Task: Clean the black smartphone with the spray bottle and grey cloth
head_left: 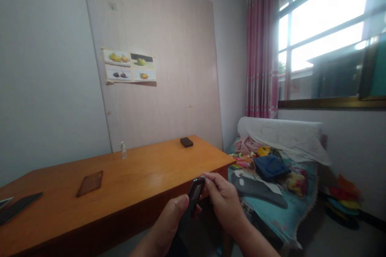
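Observation:
A black, glossy phone [196, 193] is held up in front of the table's near edge, tilted, in the low middle of the view. My left hand [174, 216] is closed around its lower part, thumb along the near side and fingertips showing past the far side. At the phone's upper right corner, my right hand [221, 196] pinches with thumb and forefinger. Whether anything small lies between those fingertips cannot be made out. The phone's lower end is hidden behind my left thumb.
An orange wooden table [144, 176] carries a brown translucent phone case [90, 184], a small clear bottle [123, 150], a dark box [186, 142] and a dark flat object [19, 209]. To the right, a bed [289, 225] holds cloths, bags and a grey cushion-like thing [259, 190].

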A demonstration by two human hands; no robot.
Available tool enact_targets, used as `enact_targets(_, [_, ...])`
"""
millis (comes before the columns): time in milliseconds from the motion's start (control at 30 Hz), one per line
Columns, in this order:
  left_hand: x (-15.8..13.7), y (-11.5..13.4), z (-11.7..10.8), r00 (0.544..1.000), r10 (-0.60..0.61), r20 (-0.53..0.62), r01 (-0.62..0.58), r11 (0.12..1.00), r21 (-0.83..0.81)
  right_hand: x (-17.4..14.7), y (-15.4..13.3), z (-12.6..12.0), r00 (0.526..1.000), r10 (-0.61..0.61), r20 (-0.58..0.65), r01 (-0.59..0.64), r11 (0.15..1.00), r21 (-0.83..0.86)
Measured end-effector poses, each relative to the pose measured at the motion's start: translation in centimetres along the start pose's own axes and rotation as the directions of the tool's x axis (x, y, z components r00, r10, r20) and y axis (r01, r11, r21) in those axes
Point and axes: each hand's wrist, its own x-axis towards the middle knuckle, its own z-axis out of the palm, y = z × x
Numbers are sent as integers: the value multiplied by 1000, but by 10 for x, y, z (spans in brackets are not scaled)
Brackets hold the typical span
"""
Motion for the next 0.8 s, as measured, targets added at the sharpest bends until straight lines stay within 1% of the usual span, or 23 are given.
enact_targets(167, [3,3,3,999,20,36,-19,1000,-14,-4,-9,7,999,-31,31,32,999,-24])
enact_targets(233, [2,4,2,1000,15,17,-14,1000,-15,-1,-7,6,999,-30,32,31,999,-22])
enact_targets(333, [1,4,0,1000,-24,-15,23,999,-26,4,1,3,1000,-25,1,25,1000,-3])
enact_targets(433, [1,2,0,999,-45,1,45,998,-42,4,2,5,1000,-2,-1,2,1000,21])
enact_targets(600, [2,3,3,1000,-6,27,7,999,-49,0,-6,10,999,-25,40,24,999,28])
enact_targets(800, [0,3,-1,1000,-20,-10,19,997,-69,6,5,2,1000,-18,2,18,1000,0])
